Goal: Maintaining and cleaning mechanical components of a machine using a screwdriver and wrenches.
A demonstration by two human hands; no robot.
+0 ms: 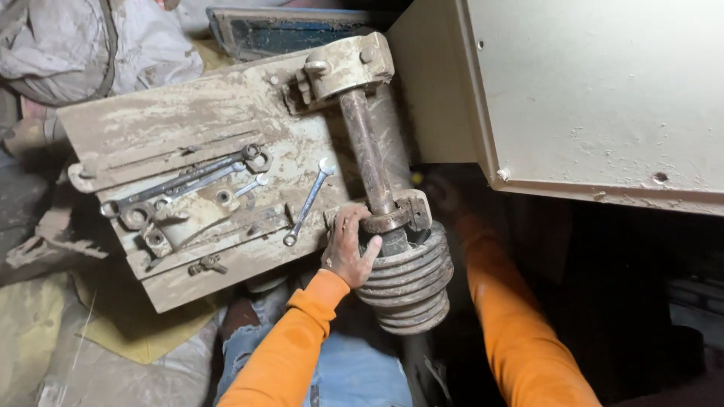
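The left hand (pixel 348 249) lay spread against the grooved pulley (pixel 407 283), fingers (pixel 345 220) curled over the bearing bracket (pixel 392 215) just above it, pressing rather than gripping. The right hand (pixel 445 194), beyond its orange sleeve, sat in shadow behind the bracket; how far it was closed I could not tell. The pulley was ribbed, grey metal caked with dust, on a rusty round shaft (pixel 366 151). Farther left, several slim spanners (pixel 309 202) lay on a mud-streaked metal plate (pixel 151 128).
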